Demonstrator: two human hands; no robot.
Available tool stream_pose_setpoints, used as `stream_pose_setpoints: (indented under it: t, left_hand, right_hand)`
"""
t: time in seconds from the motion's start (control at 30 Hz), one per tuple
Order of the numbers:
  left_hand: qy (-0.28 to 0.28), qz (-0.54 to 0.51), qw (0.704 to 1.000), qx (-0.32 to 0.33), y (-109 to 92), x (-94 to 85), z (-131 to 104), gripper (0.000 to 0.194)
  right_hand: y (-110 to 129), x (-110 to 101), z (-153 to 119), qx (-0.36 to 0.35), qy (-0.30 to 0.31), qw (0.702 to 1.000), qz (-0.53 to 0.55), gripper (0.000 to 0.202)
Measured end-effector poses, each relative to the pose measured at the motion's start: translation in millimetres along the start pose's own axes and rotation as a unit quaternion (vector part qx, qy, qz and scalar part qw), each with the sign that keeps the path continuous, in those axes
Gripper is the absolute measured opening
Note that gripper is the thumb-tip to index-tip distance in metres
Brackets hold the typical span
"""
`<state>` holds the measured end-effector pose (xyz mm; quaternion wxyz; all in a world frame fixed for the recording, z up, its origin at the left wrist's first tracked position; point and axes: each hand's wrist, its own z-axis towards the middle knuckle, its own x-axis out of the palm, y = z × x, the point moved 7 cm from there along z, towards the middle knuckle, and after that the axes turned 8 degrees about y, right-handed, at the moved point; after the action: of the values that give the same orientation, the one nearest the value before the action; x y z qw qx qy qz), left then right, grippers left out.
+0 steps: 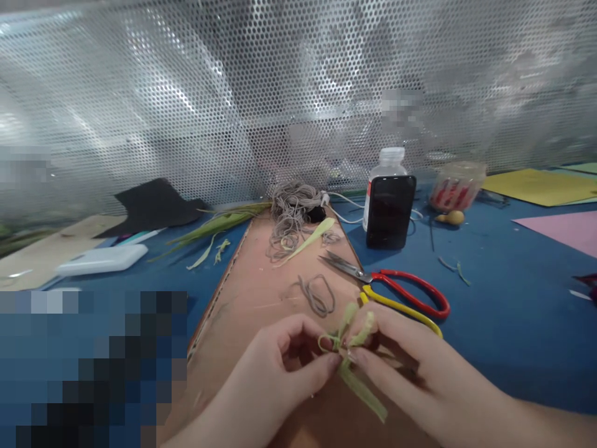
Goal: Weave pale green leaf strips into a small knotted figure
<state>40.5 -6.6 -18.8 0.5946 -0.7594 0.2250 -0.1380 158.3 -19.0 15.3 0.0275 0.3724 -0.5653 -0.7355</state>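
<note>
Clamped the green strip (364,391) in left hand (285,367) and right hand (422,351), pinched close together. Probably needed light, even tension against tearing.

On a blue surface (494,311), we see a phone (390,213) upright before a bottle (392,163). To their right are a jar (459,186), a gourd (453,218), yellow paper (541,186) and pink paper (566,230); to our left, a black sheet (152,206). Behind everything, we face a metal mesh (298,81).
</note>
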Motion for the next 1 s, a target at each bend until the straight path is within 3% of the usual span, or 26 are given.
stream_pose_setpoints:
  t: [0.17,0.33,0.5,0.7,0.8,0.9,1.0]
  left_hand:
    - [-0.019,0.011,0.999,0.025,2,-3.2,1,0.019]
    - [0.014,-0.028,0.999,0.015,1,-1.0,-1,0.032]
    - [0.046,-0.026,0.999,-0.002,0,2.9,-2,0.020]
    - [0.016,-0.055,0.998,0.018,6,0.0,-3,0.020]
    - [-0.004,-0.081,0.997,0.017,8,-1.4,-3,0.021]
    - [0.002,-0.088,0.996,0.020,4,0.4,-1,0.019]
    - [0.009,-0.084,0.996,0.016,1,1.3,1,0.017]
  right_hand:
    - [-8,5,3,0.052,0.018,0.998,0.034,0.015]
    - [-9,1,3,0.086,-0.002,0.994,0.066,0.016]
    - [-11,-1,4,0.108,-0.017,0.987,0.114,0.012]
    - [-17,0,7,0.124,-0.034,0.958,0.255,0.005]
    - [-19,-3,7,0.122,-0.055,0.946,0.297,0.015]
    - [-20,-5,7,0.123,-0.067,0.942,0.306,0.037]
    - [-18,-3,7,0.113,-0.039,0.954,0.275,0.021]
